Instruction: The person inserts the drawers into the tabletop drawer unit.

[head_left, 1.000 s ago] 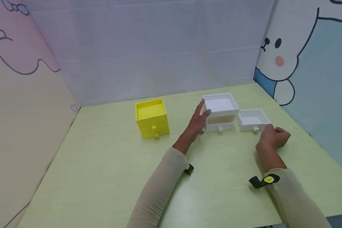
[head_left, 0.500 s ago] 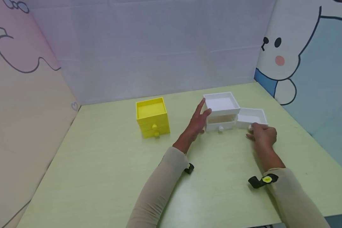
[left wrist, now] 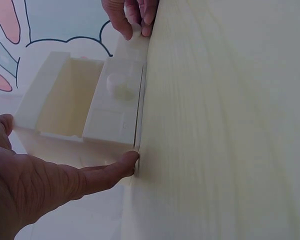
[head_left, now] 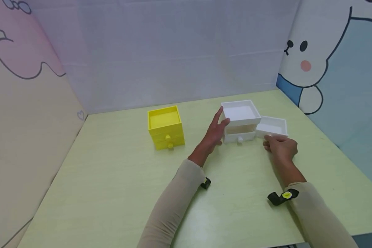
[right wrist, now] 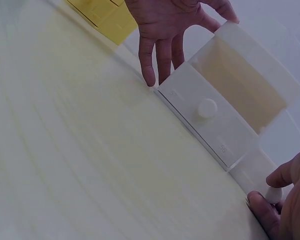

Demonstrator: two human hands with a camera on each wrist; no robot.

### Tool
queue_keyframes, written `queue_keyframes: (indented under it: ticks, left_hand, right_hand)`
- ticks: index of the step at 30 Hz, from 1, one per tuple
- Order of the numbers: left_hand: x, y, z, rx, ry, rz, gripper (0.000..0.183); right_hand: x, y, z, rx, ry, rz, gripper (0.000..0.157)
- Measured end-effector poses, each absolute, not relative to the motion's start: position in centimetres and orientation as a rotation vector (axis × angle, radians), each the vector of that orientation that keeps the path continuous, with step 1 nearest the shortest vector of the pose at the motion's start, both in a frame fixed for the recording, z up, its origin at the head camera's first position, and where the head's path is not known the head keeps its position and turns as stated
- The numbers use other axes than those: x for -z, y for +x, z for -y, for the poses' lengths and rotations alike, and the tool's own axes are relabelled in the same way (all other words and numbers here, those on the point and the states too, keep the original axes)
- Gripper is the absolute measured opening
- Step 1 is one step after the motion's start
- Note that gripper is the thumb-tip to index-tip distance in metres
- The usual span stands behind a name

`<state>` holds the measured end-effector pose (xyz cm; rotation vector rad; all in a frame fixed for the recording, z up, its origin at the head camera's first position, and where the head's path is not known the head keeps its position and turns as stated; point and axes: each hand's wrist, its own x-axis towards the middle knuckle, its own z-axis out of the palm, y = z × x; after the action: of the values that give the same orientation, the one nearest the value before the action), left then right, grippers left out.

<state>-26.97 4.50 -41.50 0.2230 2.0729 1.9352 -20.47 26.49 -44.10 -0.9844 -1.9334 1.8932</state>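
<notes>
OK so from my end I count two hands on the feed. The left hand (head_left: 213, 136) has its fingers stretched out and spread, resting against the left side of the one white cabinet (head_left: 245, 122); it's not curled around anything. The right hand (head_left: 282, 147) is pinching the single knob (right wrist: 274, 195) on the one loose white drawer (head_left: 271, 125), which sits on the tabletop (head_left: 96, 189) just to the right of the cabinet, a bit angled. I can't tell if those two actually touch.

The white cabinet has one shallow tray top, one open slot (head_left: 240, 129) under it, and one lower drawer (head_left: 230, 138) seated below that, with one round knob (head_left: 240, 139). So that's two white drawers total that I can see.

Well over to the left I've got one yellow cabinet (head_left: 166, 132), upright, with two yellow knobs (head_left: 168, 137), one above the other, and its own tray top. Also two beige sleeves (head_left: 173, 203) in the shot, with one black strap piece (head_left: 280, 198) at each wrist.
</notes>
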Motion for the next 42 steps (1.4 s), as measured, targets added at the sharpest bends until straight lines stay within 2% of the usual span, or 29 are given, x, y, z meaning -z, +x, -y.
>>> queue_keyframes:
  ticks: [26, 42]
  left_hand:
    - [41.4, -26.8, -4.6, -1.96, 0.232, -2.077, 0.056]
    - [41.2, -26.8, -4.6, -1.955, 0.232, -2.067, 0.057]
  right_hand:
    - [44.7, -20.3, -26.0, -1.708, -0.985, 1.943, 0.01]
    - [44.8, -19.0, -25.6, -1.455, -0.982, 1.983, 0.016]
